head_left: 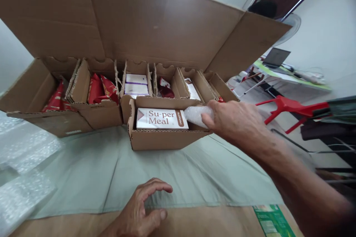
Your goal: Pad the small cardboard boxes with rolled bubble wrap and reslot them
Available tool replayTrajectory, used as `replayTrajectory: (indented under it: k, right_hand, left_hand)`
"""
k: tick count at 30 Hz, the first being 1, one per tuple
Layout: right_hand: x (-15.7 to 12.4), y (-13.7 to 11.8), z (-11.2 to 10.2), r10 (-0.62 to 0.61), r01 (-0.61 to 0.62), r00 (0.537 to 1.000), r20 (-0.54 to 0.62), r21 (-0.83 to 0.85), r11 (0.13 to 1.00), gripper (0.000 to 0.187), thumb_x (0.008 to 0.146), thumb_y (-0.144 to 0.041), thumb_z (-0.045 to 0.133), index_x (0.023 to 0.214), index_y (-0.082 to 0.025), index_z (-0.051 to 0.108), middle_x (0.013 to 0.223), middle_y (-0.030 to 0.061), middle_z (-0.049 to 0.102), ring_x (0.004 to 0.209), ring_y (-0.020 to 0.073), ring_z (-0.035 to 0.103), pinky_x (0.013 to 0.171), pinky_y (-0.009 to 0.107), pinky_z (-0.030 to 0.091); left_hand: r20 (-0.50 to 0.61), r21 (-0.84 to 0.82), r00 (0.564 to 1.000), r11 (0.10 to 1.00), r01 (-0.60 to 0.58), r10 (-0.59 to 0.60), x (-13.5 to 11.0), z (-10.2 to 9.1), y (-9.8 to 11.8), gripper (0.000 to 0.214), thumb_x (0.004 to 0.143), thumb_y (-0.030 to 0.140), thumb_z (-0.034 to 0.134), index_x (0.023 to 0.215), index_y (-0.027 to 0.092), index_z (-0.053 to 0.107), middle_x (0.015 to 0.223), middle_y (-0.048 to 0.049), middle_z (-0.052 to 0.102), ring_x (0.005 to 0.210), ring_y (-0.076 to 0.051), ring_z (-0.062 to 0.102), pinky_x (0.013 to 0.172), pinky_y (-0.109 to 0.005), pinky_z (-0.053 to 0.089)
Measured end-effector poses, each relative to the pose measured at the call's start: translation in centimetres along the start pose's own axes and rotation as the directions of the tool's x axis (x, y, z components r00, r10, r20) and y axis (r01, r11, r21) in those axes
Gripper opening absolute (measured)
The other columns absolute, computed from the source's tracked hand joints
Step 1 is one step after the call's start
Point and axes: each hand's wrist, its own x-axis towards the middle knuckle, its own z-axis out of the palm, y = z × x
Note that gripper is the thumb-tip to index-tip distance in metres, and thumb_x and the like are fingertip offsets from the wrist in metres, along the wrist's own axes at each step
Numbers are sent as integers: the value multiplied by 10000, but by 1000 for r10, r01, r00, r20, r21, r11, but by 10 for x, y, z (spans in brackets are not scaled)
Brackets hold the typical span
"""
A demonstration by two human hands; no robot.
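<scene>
Nearest to me, my left hand (143,207) hung in the air by the near edge of the cloth (94,177), its fingers curled, its thumb apart from them and nothing between. A green sheet (274,220) lay to its right, and bubble sheets (27,163) lay to its left.

Beyond it, on the cloth, stood the tray (158,141), open at the top, its long axis running left to right across my front. My right hand (236,116) was at the tray's right end, clamped on the wrap (198,115), with the thumb on the near side; the fingers behind could not be seen. The wrap was over the right half of the tray's opening; whether it rested on the floor inside, I could not tell. Of my two hands, the right was the nearer to it; from the left hand, the wrap lay ahead and to the right.

The wrap's long axis ran left to right, roughly along the tray's, and its free end pointed left, at the right end of the box (161,119). The box filled the left part of the tray, its own long axis likewise crosswise, lettering upright to me.

Behind stood a row of bins (97,115), two with red packets (96,89), below a tall flap (167,18). Farther right were a red stool (286,107) and, farthest, a laptop (276,58).
</scene>
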Motion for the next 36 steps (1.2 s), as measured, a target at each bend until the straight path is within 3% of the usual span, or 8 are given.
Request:
replayTrajectory:
  k: [5, 10, 14, 16, 21, 25, 32, 36]
  right_hand:
    - [28, -19, -29, 65, -33, 958, 279, -116, 993, 280, 870, -334, 559, 785, -143, 746, 671, 146, 711, 680, 295, 707, 562, 329, 433]
    - [47, -40, -26, -12, 31, 901, 434, -37, 999, 331, 887, -277, 514, 1016, -105, 767, 992, 218, 765, 941, 325, 725, 698, 347, 493]
    - [56, -19, -30, -108, 15, 771, 628, 151, 988, 332, 893, -291, 496, 886, -109, 773, 781, 149, 756, 728, 242, 701, 609, 306, 464]
    - [55, -10, -31, -111, -9, 740, 664, 175, 985, 334, 894, -298, 491, 844, -123, 770, 675, 113, 725, 660, 224, 682, 586, 300, 453]
    - [46, -21, -17, -55, 14, 816, 576, 75, 997, 339, 843, -319, 595, 1062, -124, 765, 951, 179, 780, 946, 308, 729, 764, 343, 517]
    - [43, -29, -7, -60, 23, 857, 512, 79, 997, 387, 904, -310, 532, 1190, -135, 727, 1105, 201, 761, 1058, 343, 712, 839, 386, 522]
    - [47, -37, 12, -107, 27, 840, 532, 156, 987, 318, 926, -233, 535, 1141, -123, 743, 1136, 221, 743, 1095, 346, 700, 847, 381, 523]
    - [39, -13, 11, -209, 9, 828, 520, 360, 933, 445, 897, -365, 626, 1296, -170, 650, 1188, 139, 739, 946, 271, 719, 737, 302, 526]
  left_hand:
    - [-4, -1, 1000, 1000, 18, -18, 0, 1, 4, 454, 768, 294, 616, 1217, 295, 681, 1243, -76, 690, 1183, -321, 626, 1021, -466, 473]
    - [35, 50, 998, 997, -52, 50, 2, 2, 7, 499, 715, 206, 602, 1208, 221, 670, 1185, -99, 698, 1113, -293, 646, 982, -453, 495]
    - [-2, 149, 980, 969, -195, 198, 2, 6, 0, 580, 657, 109, 578, 1223, 209, 654, 1115, -88, 721, 1046, -268, 658, 939, -440, 515]
    - [-17, 207, 969, 949, -239, 248, 3, 10, -5, 617, 631, 72, 566, 1224, 219, 651, 1103, -78, 732, 1026, -258, 666, 941, -438, 517]
    - [-17, 307, 934, 891, -334, 356, 4, 17, -12, 630, 593, 50, 556, 1190, 226, 652, 1053, -59, 753, 951, -247, 686, 893, -422, 534]
    - [-4, 363, 936, 872, -328, 353, 5, 16, -10, 602, 608, 50, 570, 1181, 213, 648, 1065, -66, 759, 956, -251, 692, 879, -419, 540]
    - [37, 375, 941, 868, -326, 337, 5, 15, -2, 533, 632, 53, 589, 1141, 200, 649, 995, -67, 757, 901, -256, 692, 807, -424, 548]
    - [8, 386, 933, 859, -335, 360, 5, 13, -1, 511, 674, 42, 569, 1156, 197, 633, 1004, -77, 750, 904, -252, 687, 789, -415, 552]
